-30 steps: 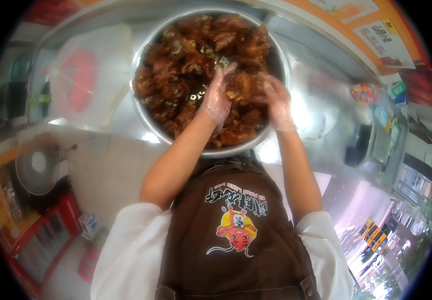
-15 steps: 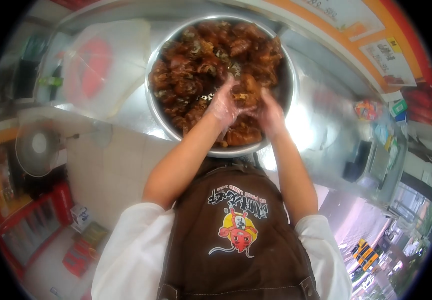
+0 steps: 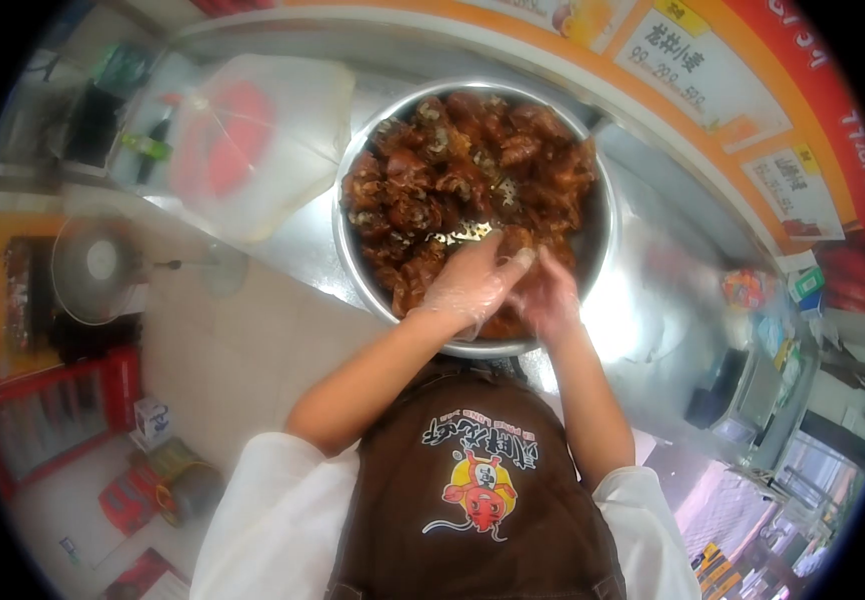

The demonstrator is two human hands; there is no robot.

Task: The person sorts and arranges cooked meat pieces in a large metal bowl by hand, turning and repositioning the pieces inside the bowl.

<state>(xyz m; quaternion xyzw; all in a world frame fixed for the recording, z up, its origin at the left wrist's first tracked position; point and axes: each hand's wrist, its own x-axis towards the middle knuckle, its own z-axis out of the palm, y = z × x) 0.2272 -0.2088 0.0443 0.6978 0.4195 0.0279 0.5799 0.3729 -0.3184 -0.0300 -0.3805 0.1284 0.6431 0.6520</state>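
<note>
The left hand (image 3: pixel 471 280) and right hand (image 3: pixel 553 292) are drawn close together around a glossy brown piece (image 3: pixel 518 241) at the near right part of the pile; fingers hide much of it, so I cannot tell how firmly either hand grips. Clear gloves (image 3: pixel 465 318) cover both, probably to keep skin off the wet, dark coating. Working low inside the metal basin (image 3: pixel 605 240) likely lets drips fall back among the other brown pieces (image 3: pixel 423 170), heaped mostly on its far and left sides. The basin sits on the shiny desk (image 3: pixel 643 310), close before the brown apron (image 3: pixel 393 500), presumably for an easy reach with bent elbows. Left of it lies a translucent plastic sheet or bag (image 3: pixel 308 130); price signs (image 3: pixel 698 70) line the far right edge.
</note>
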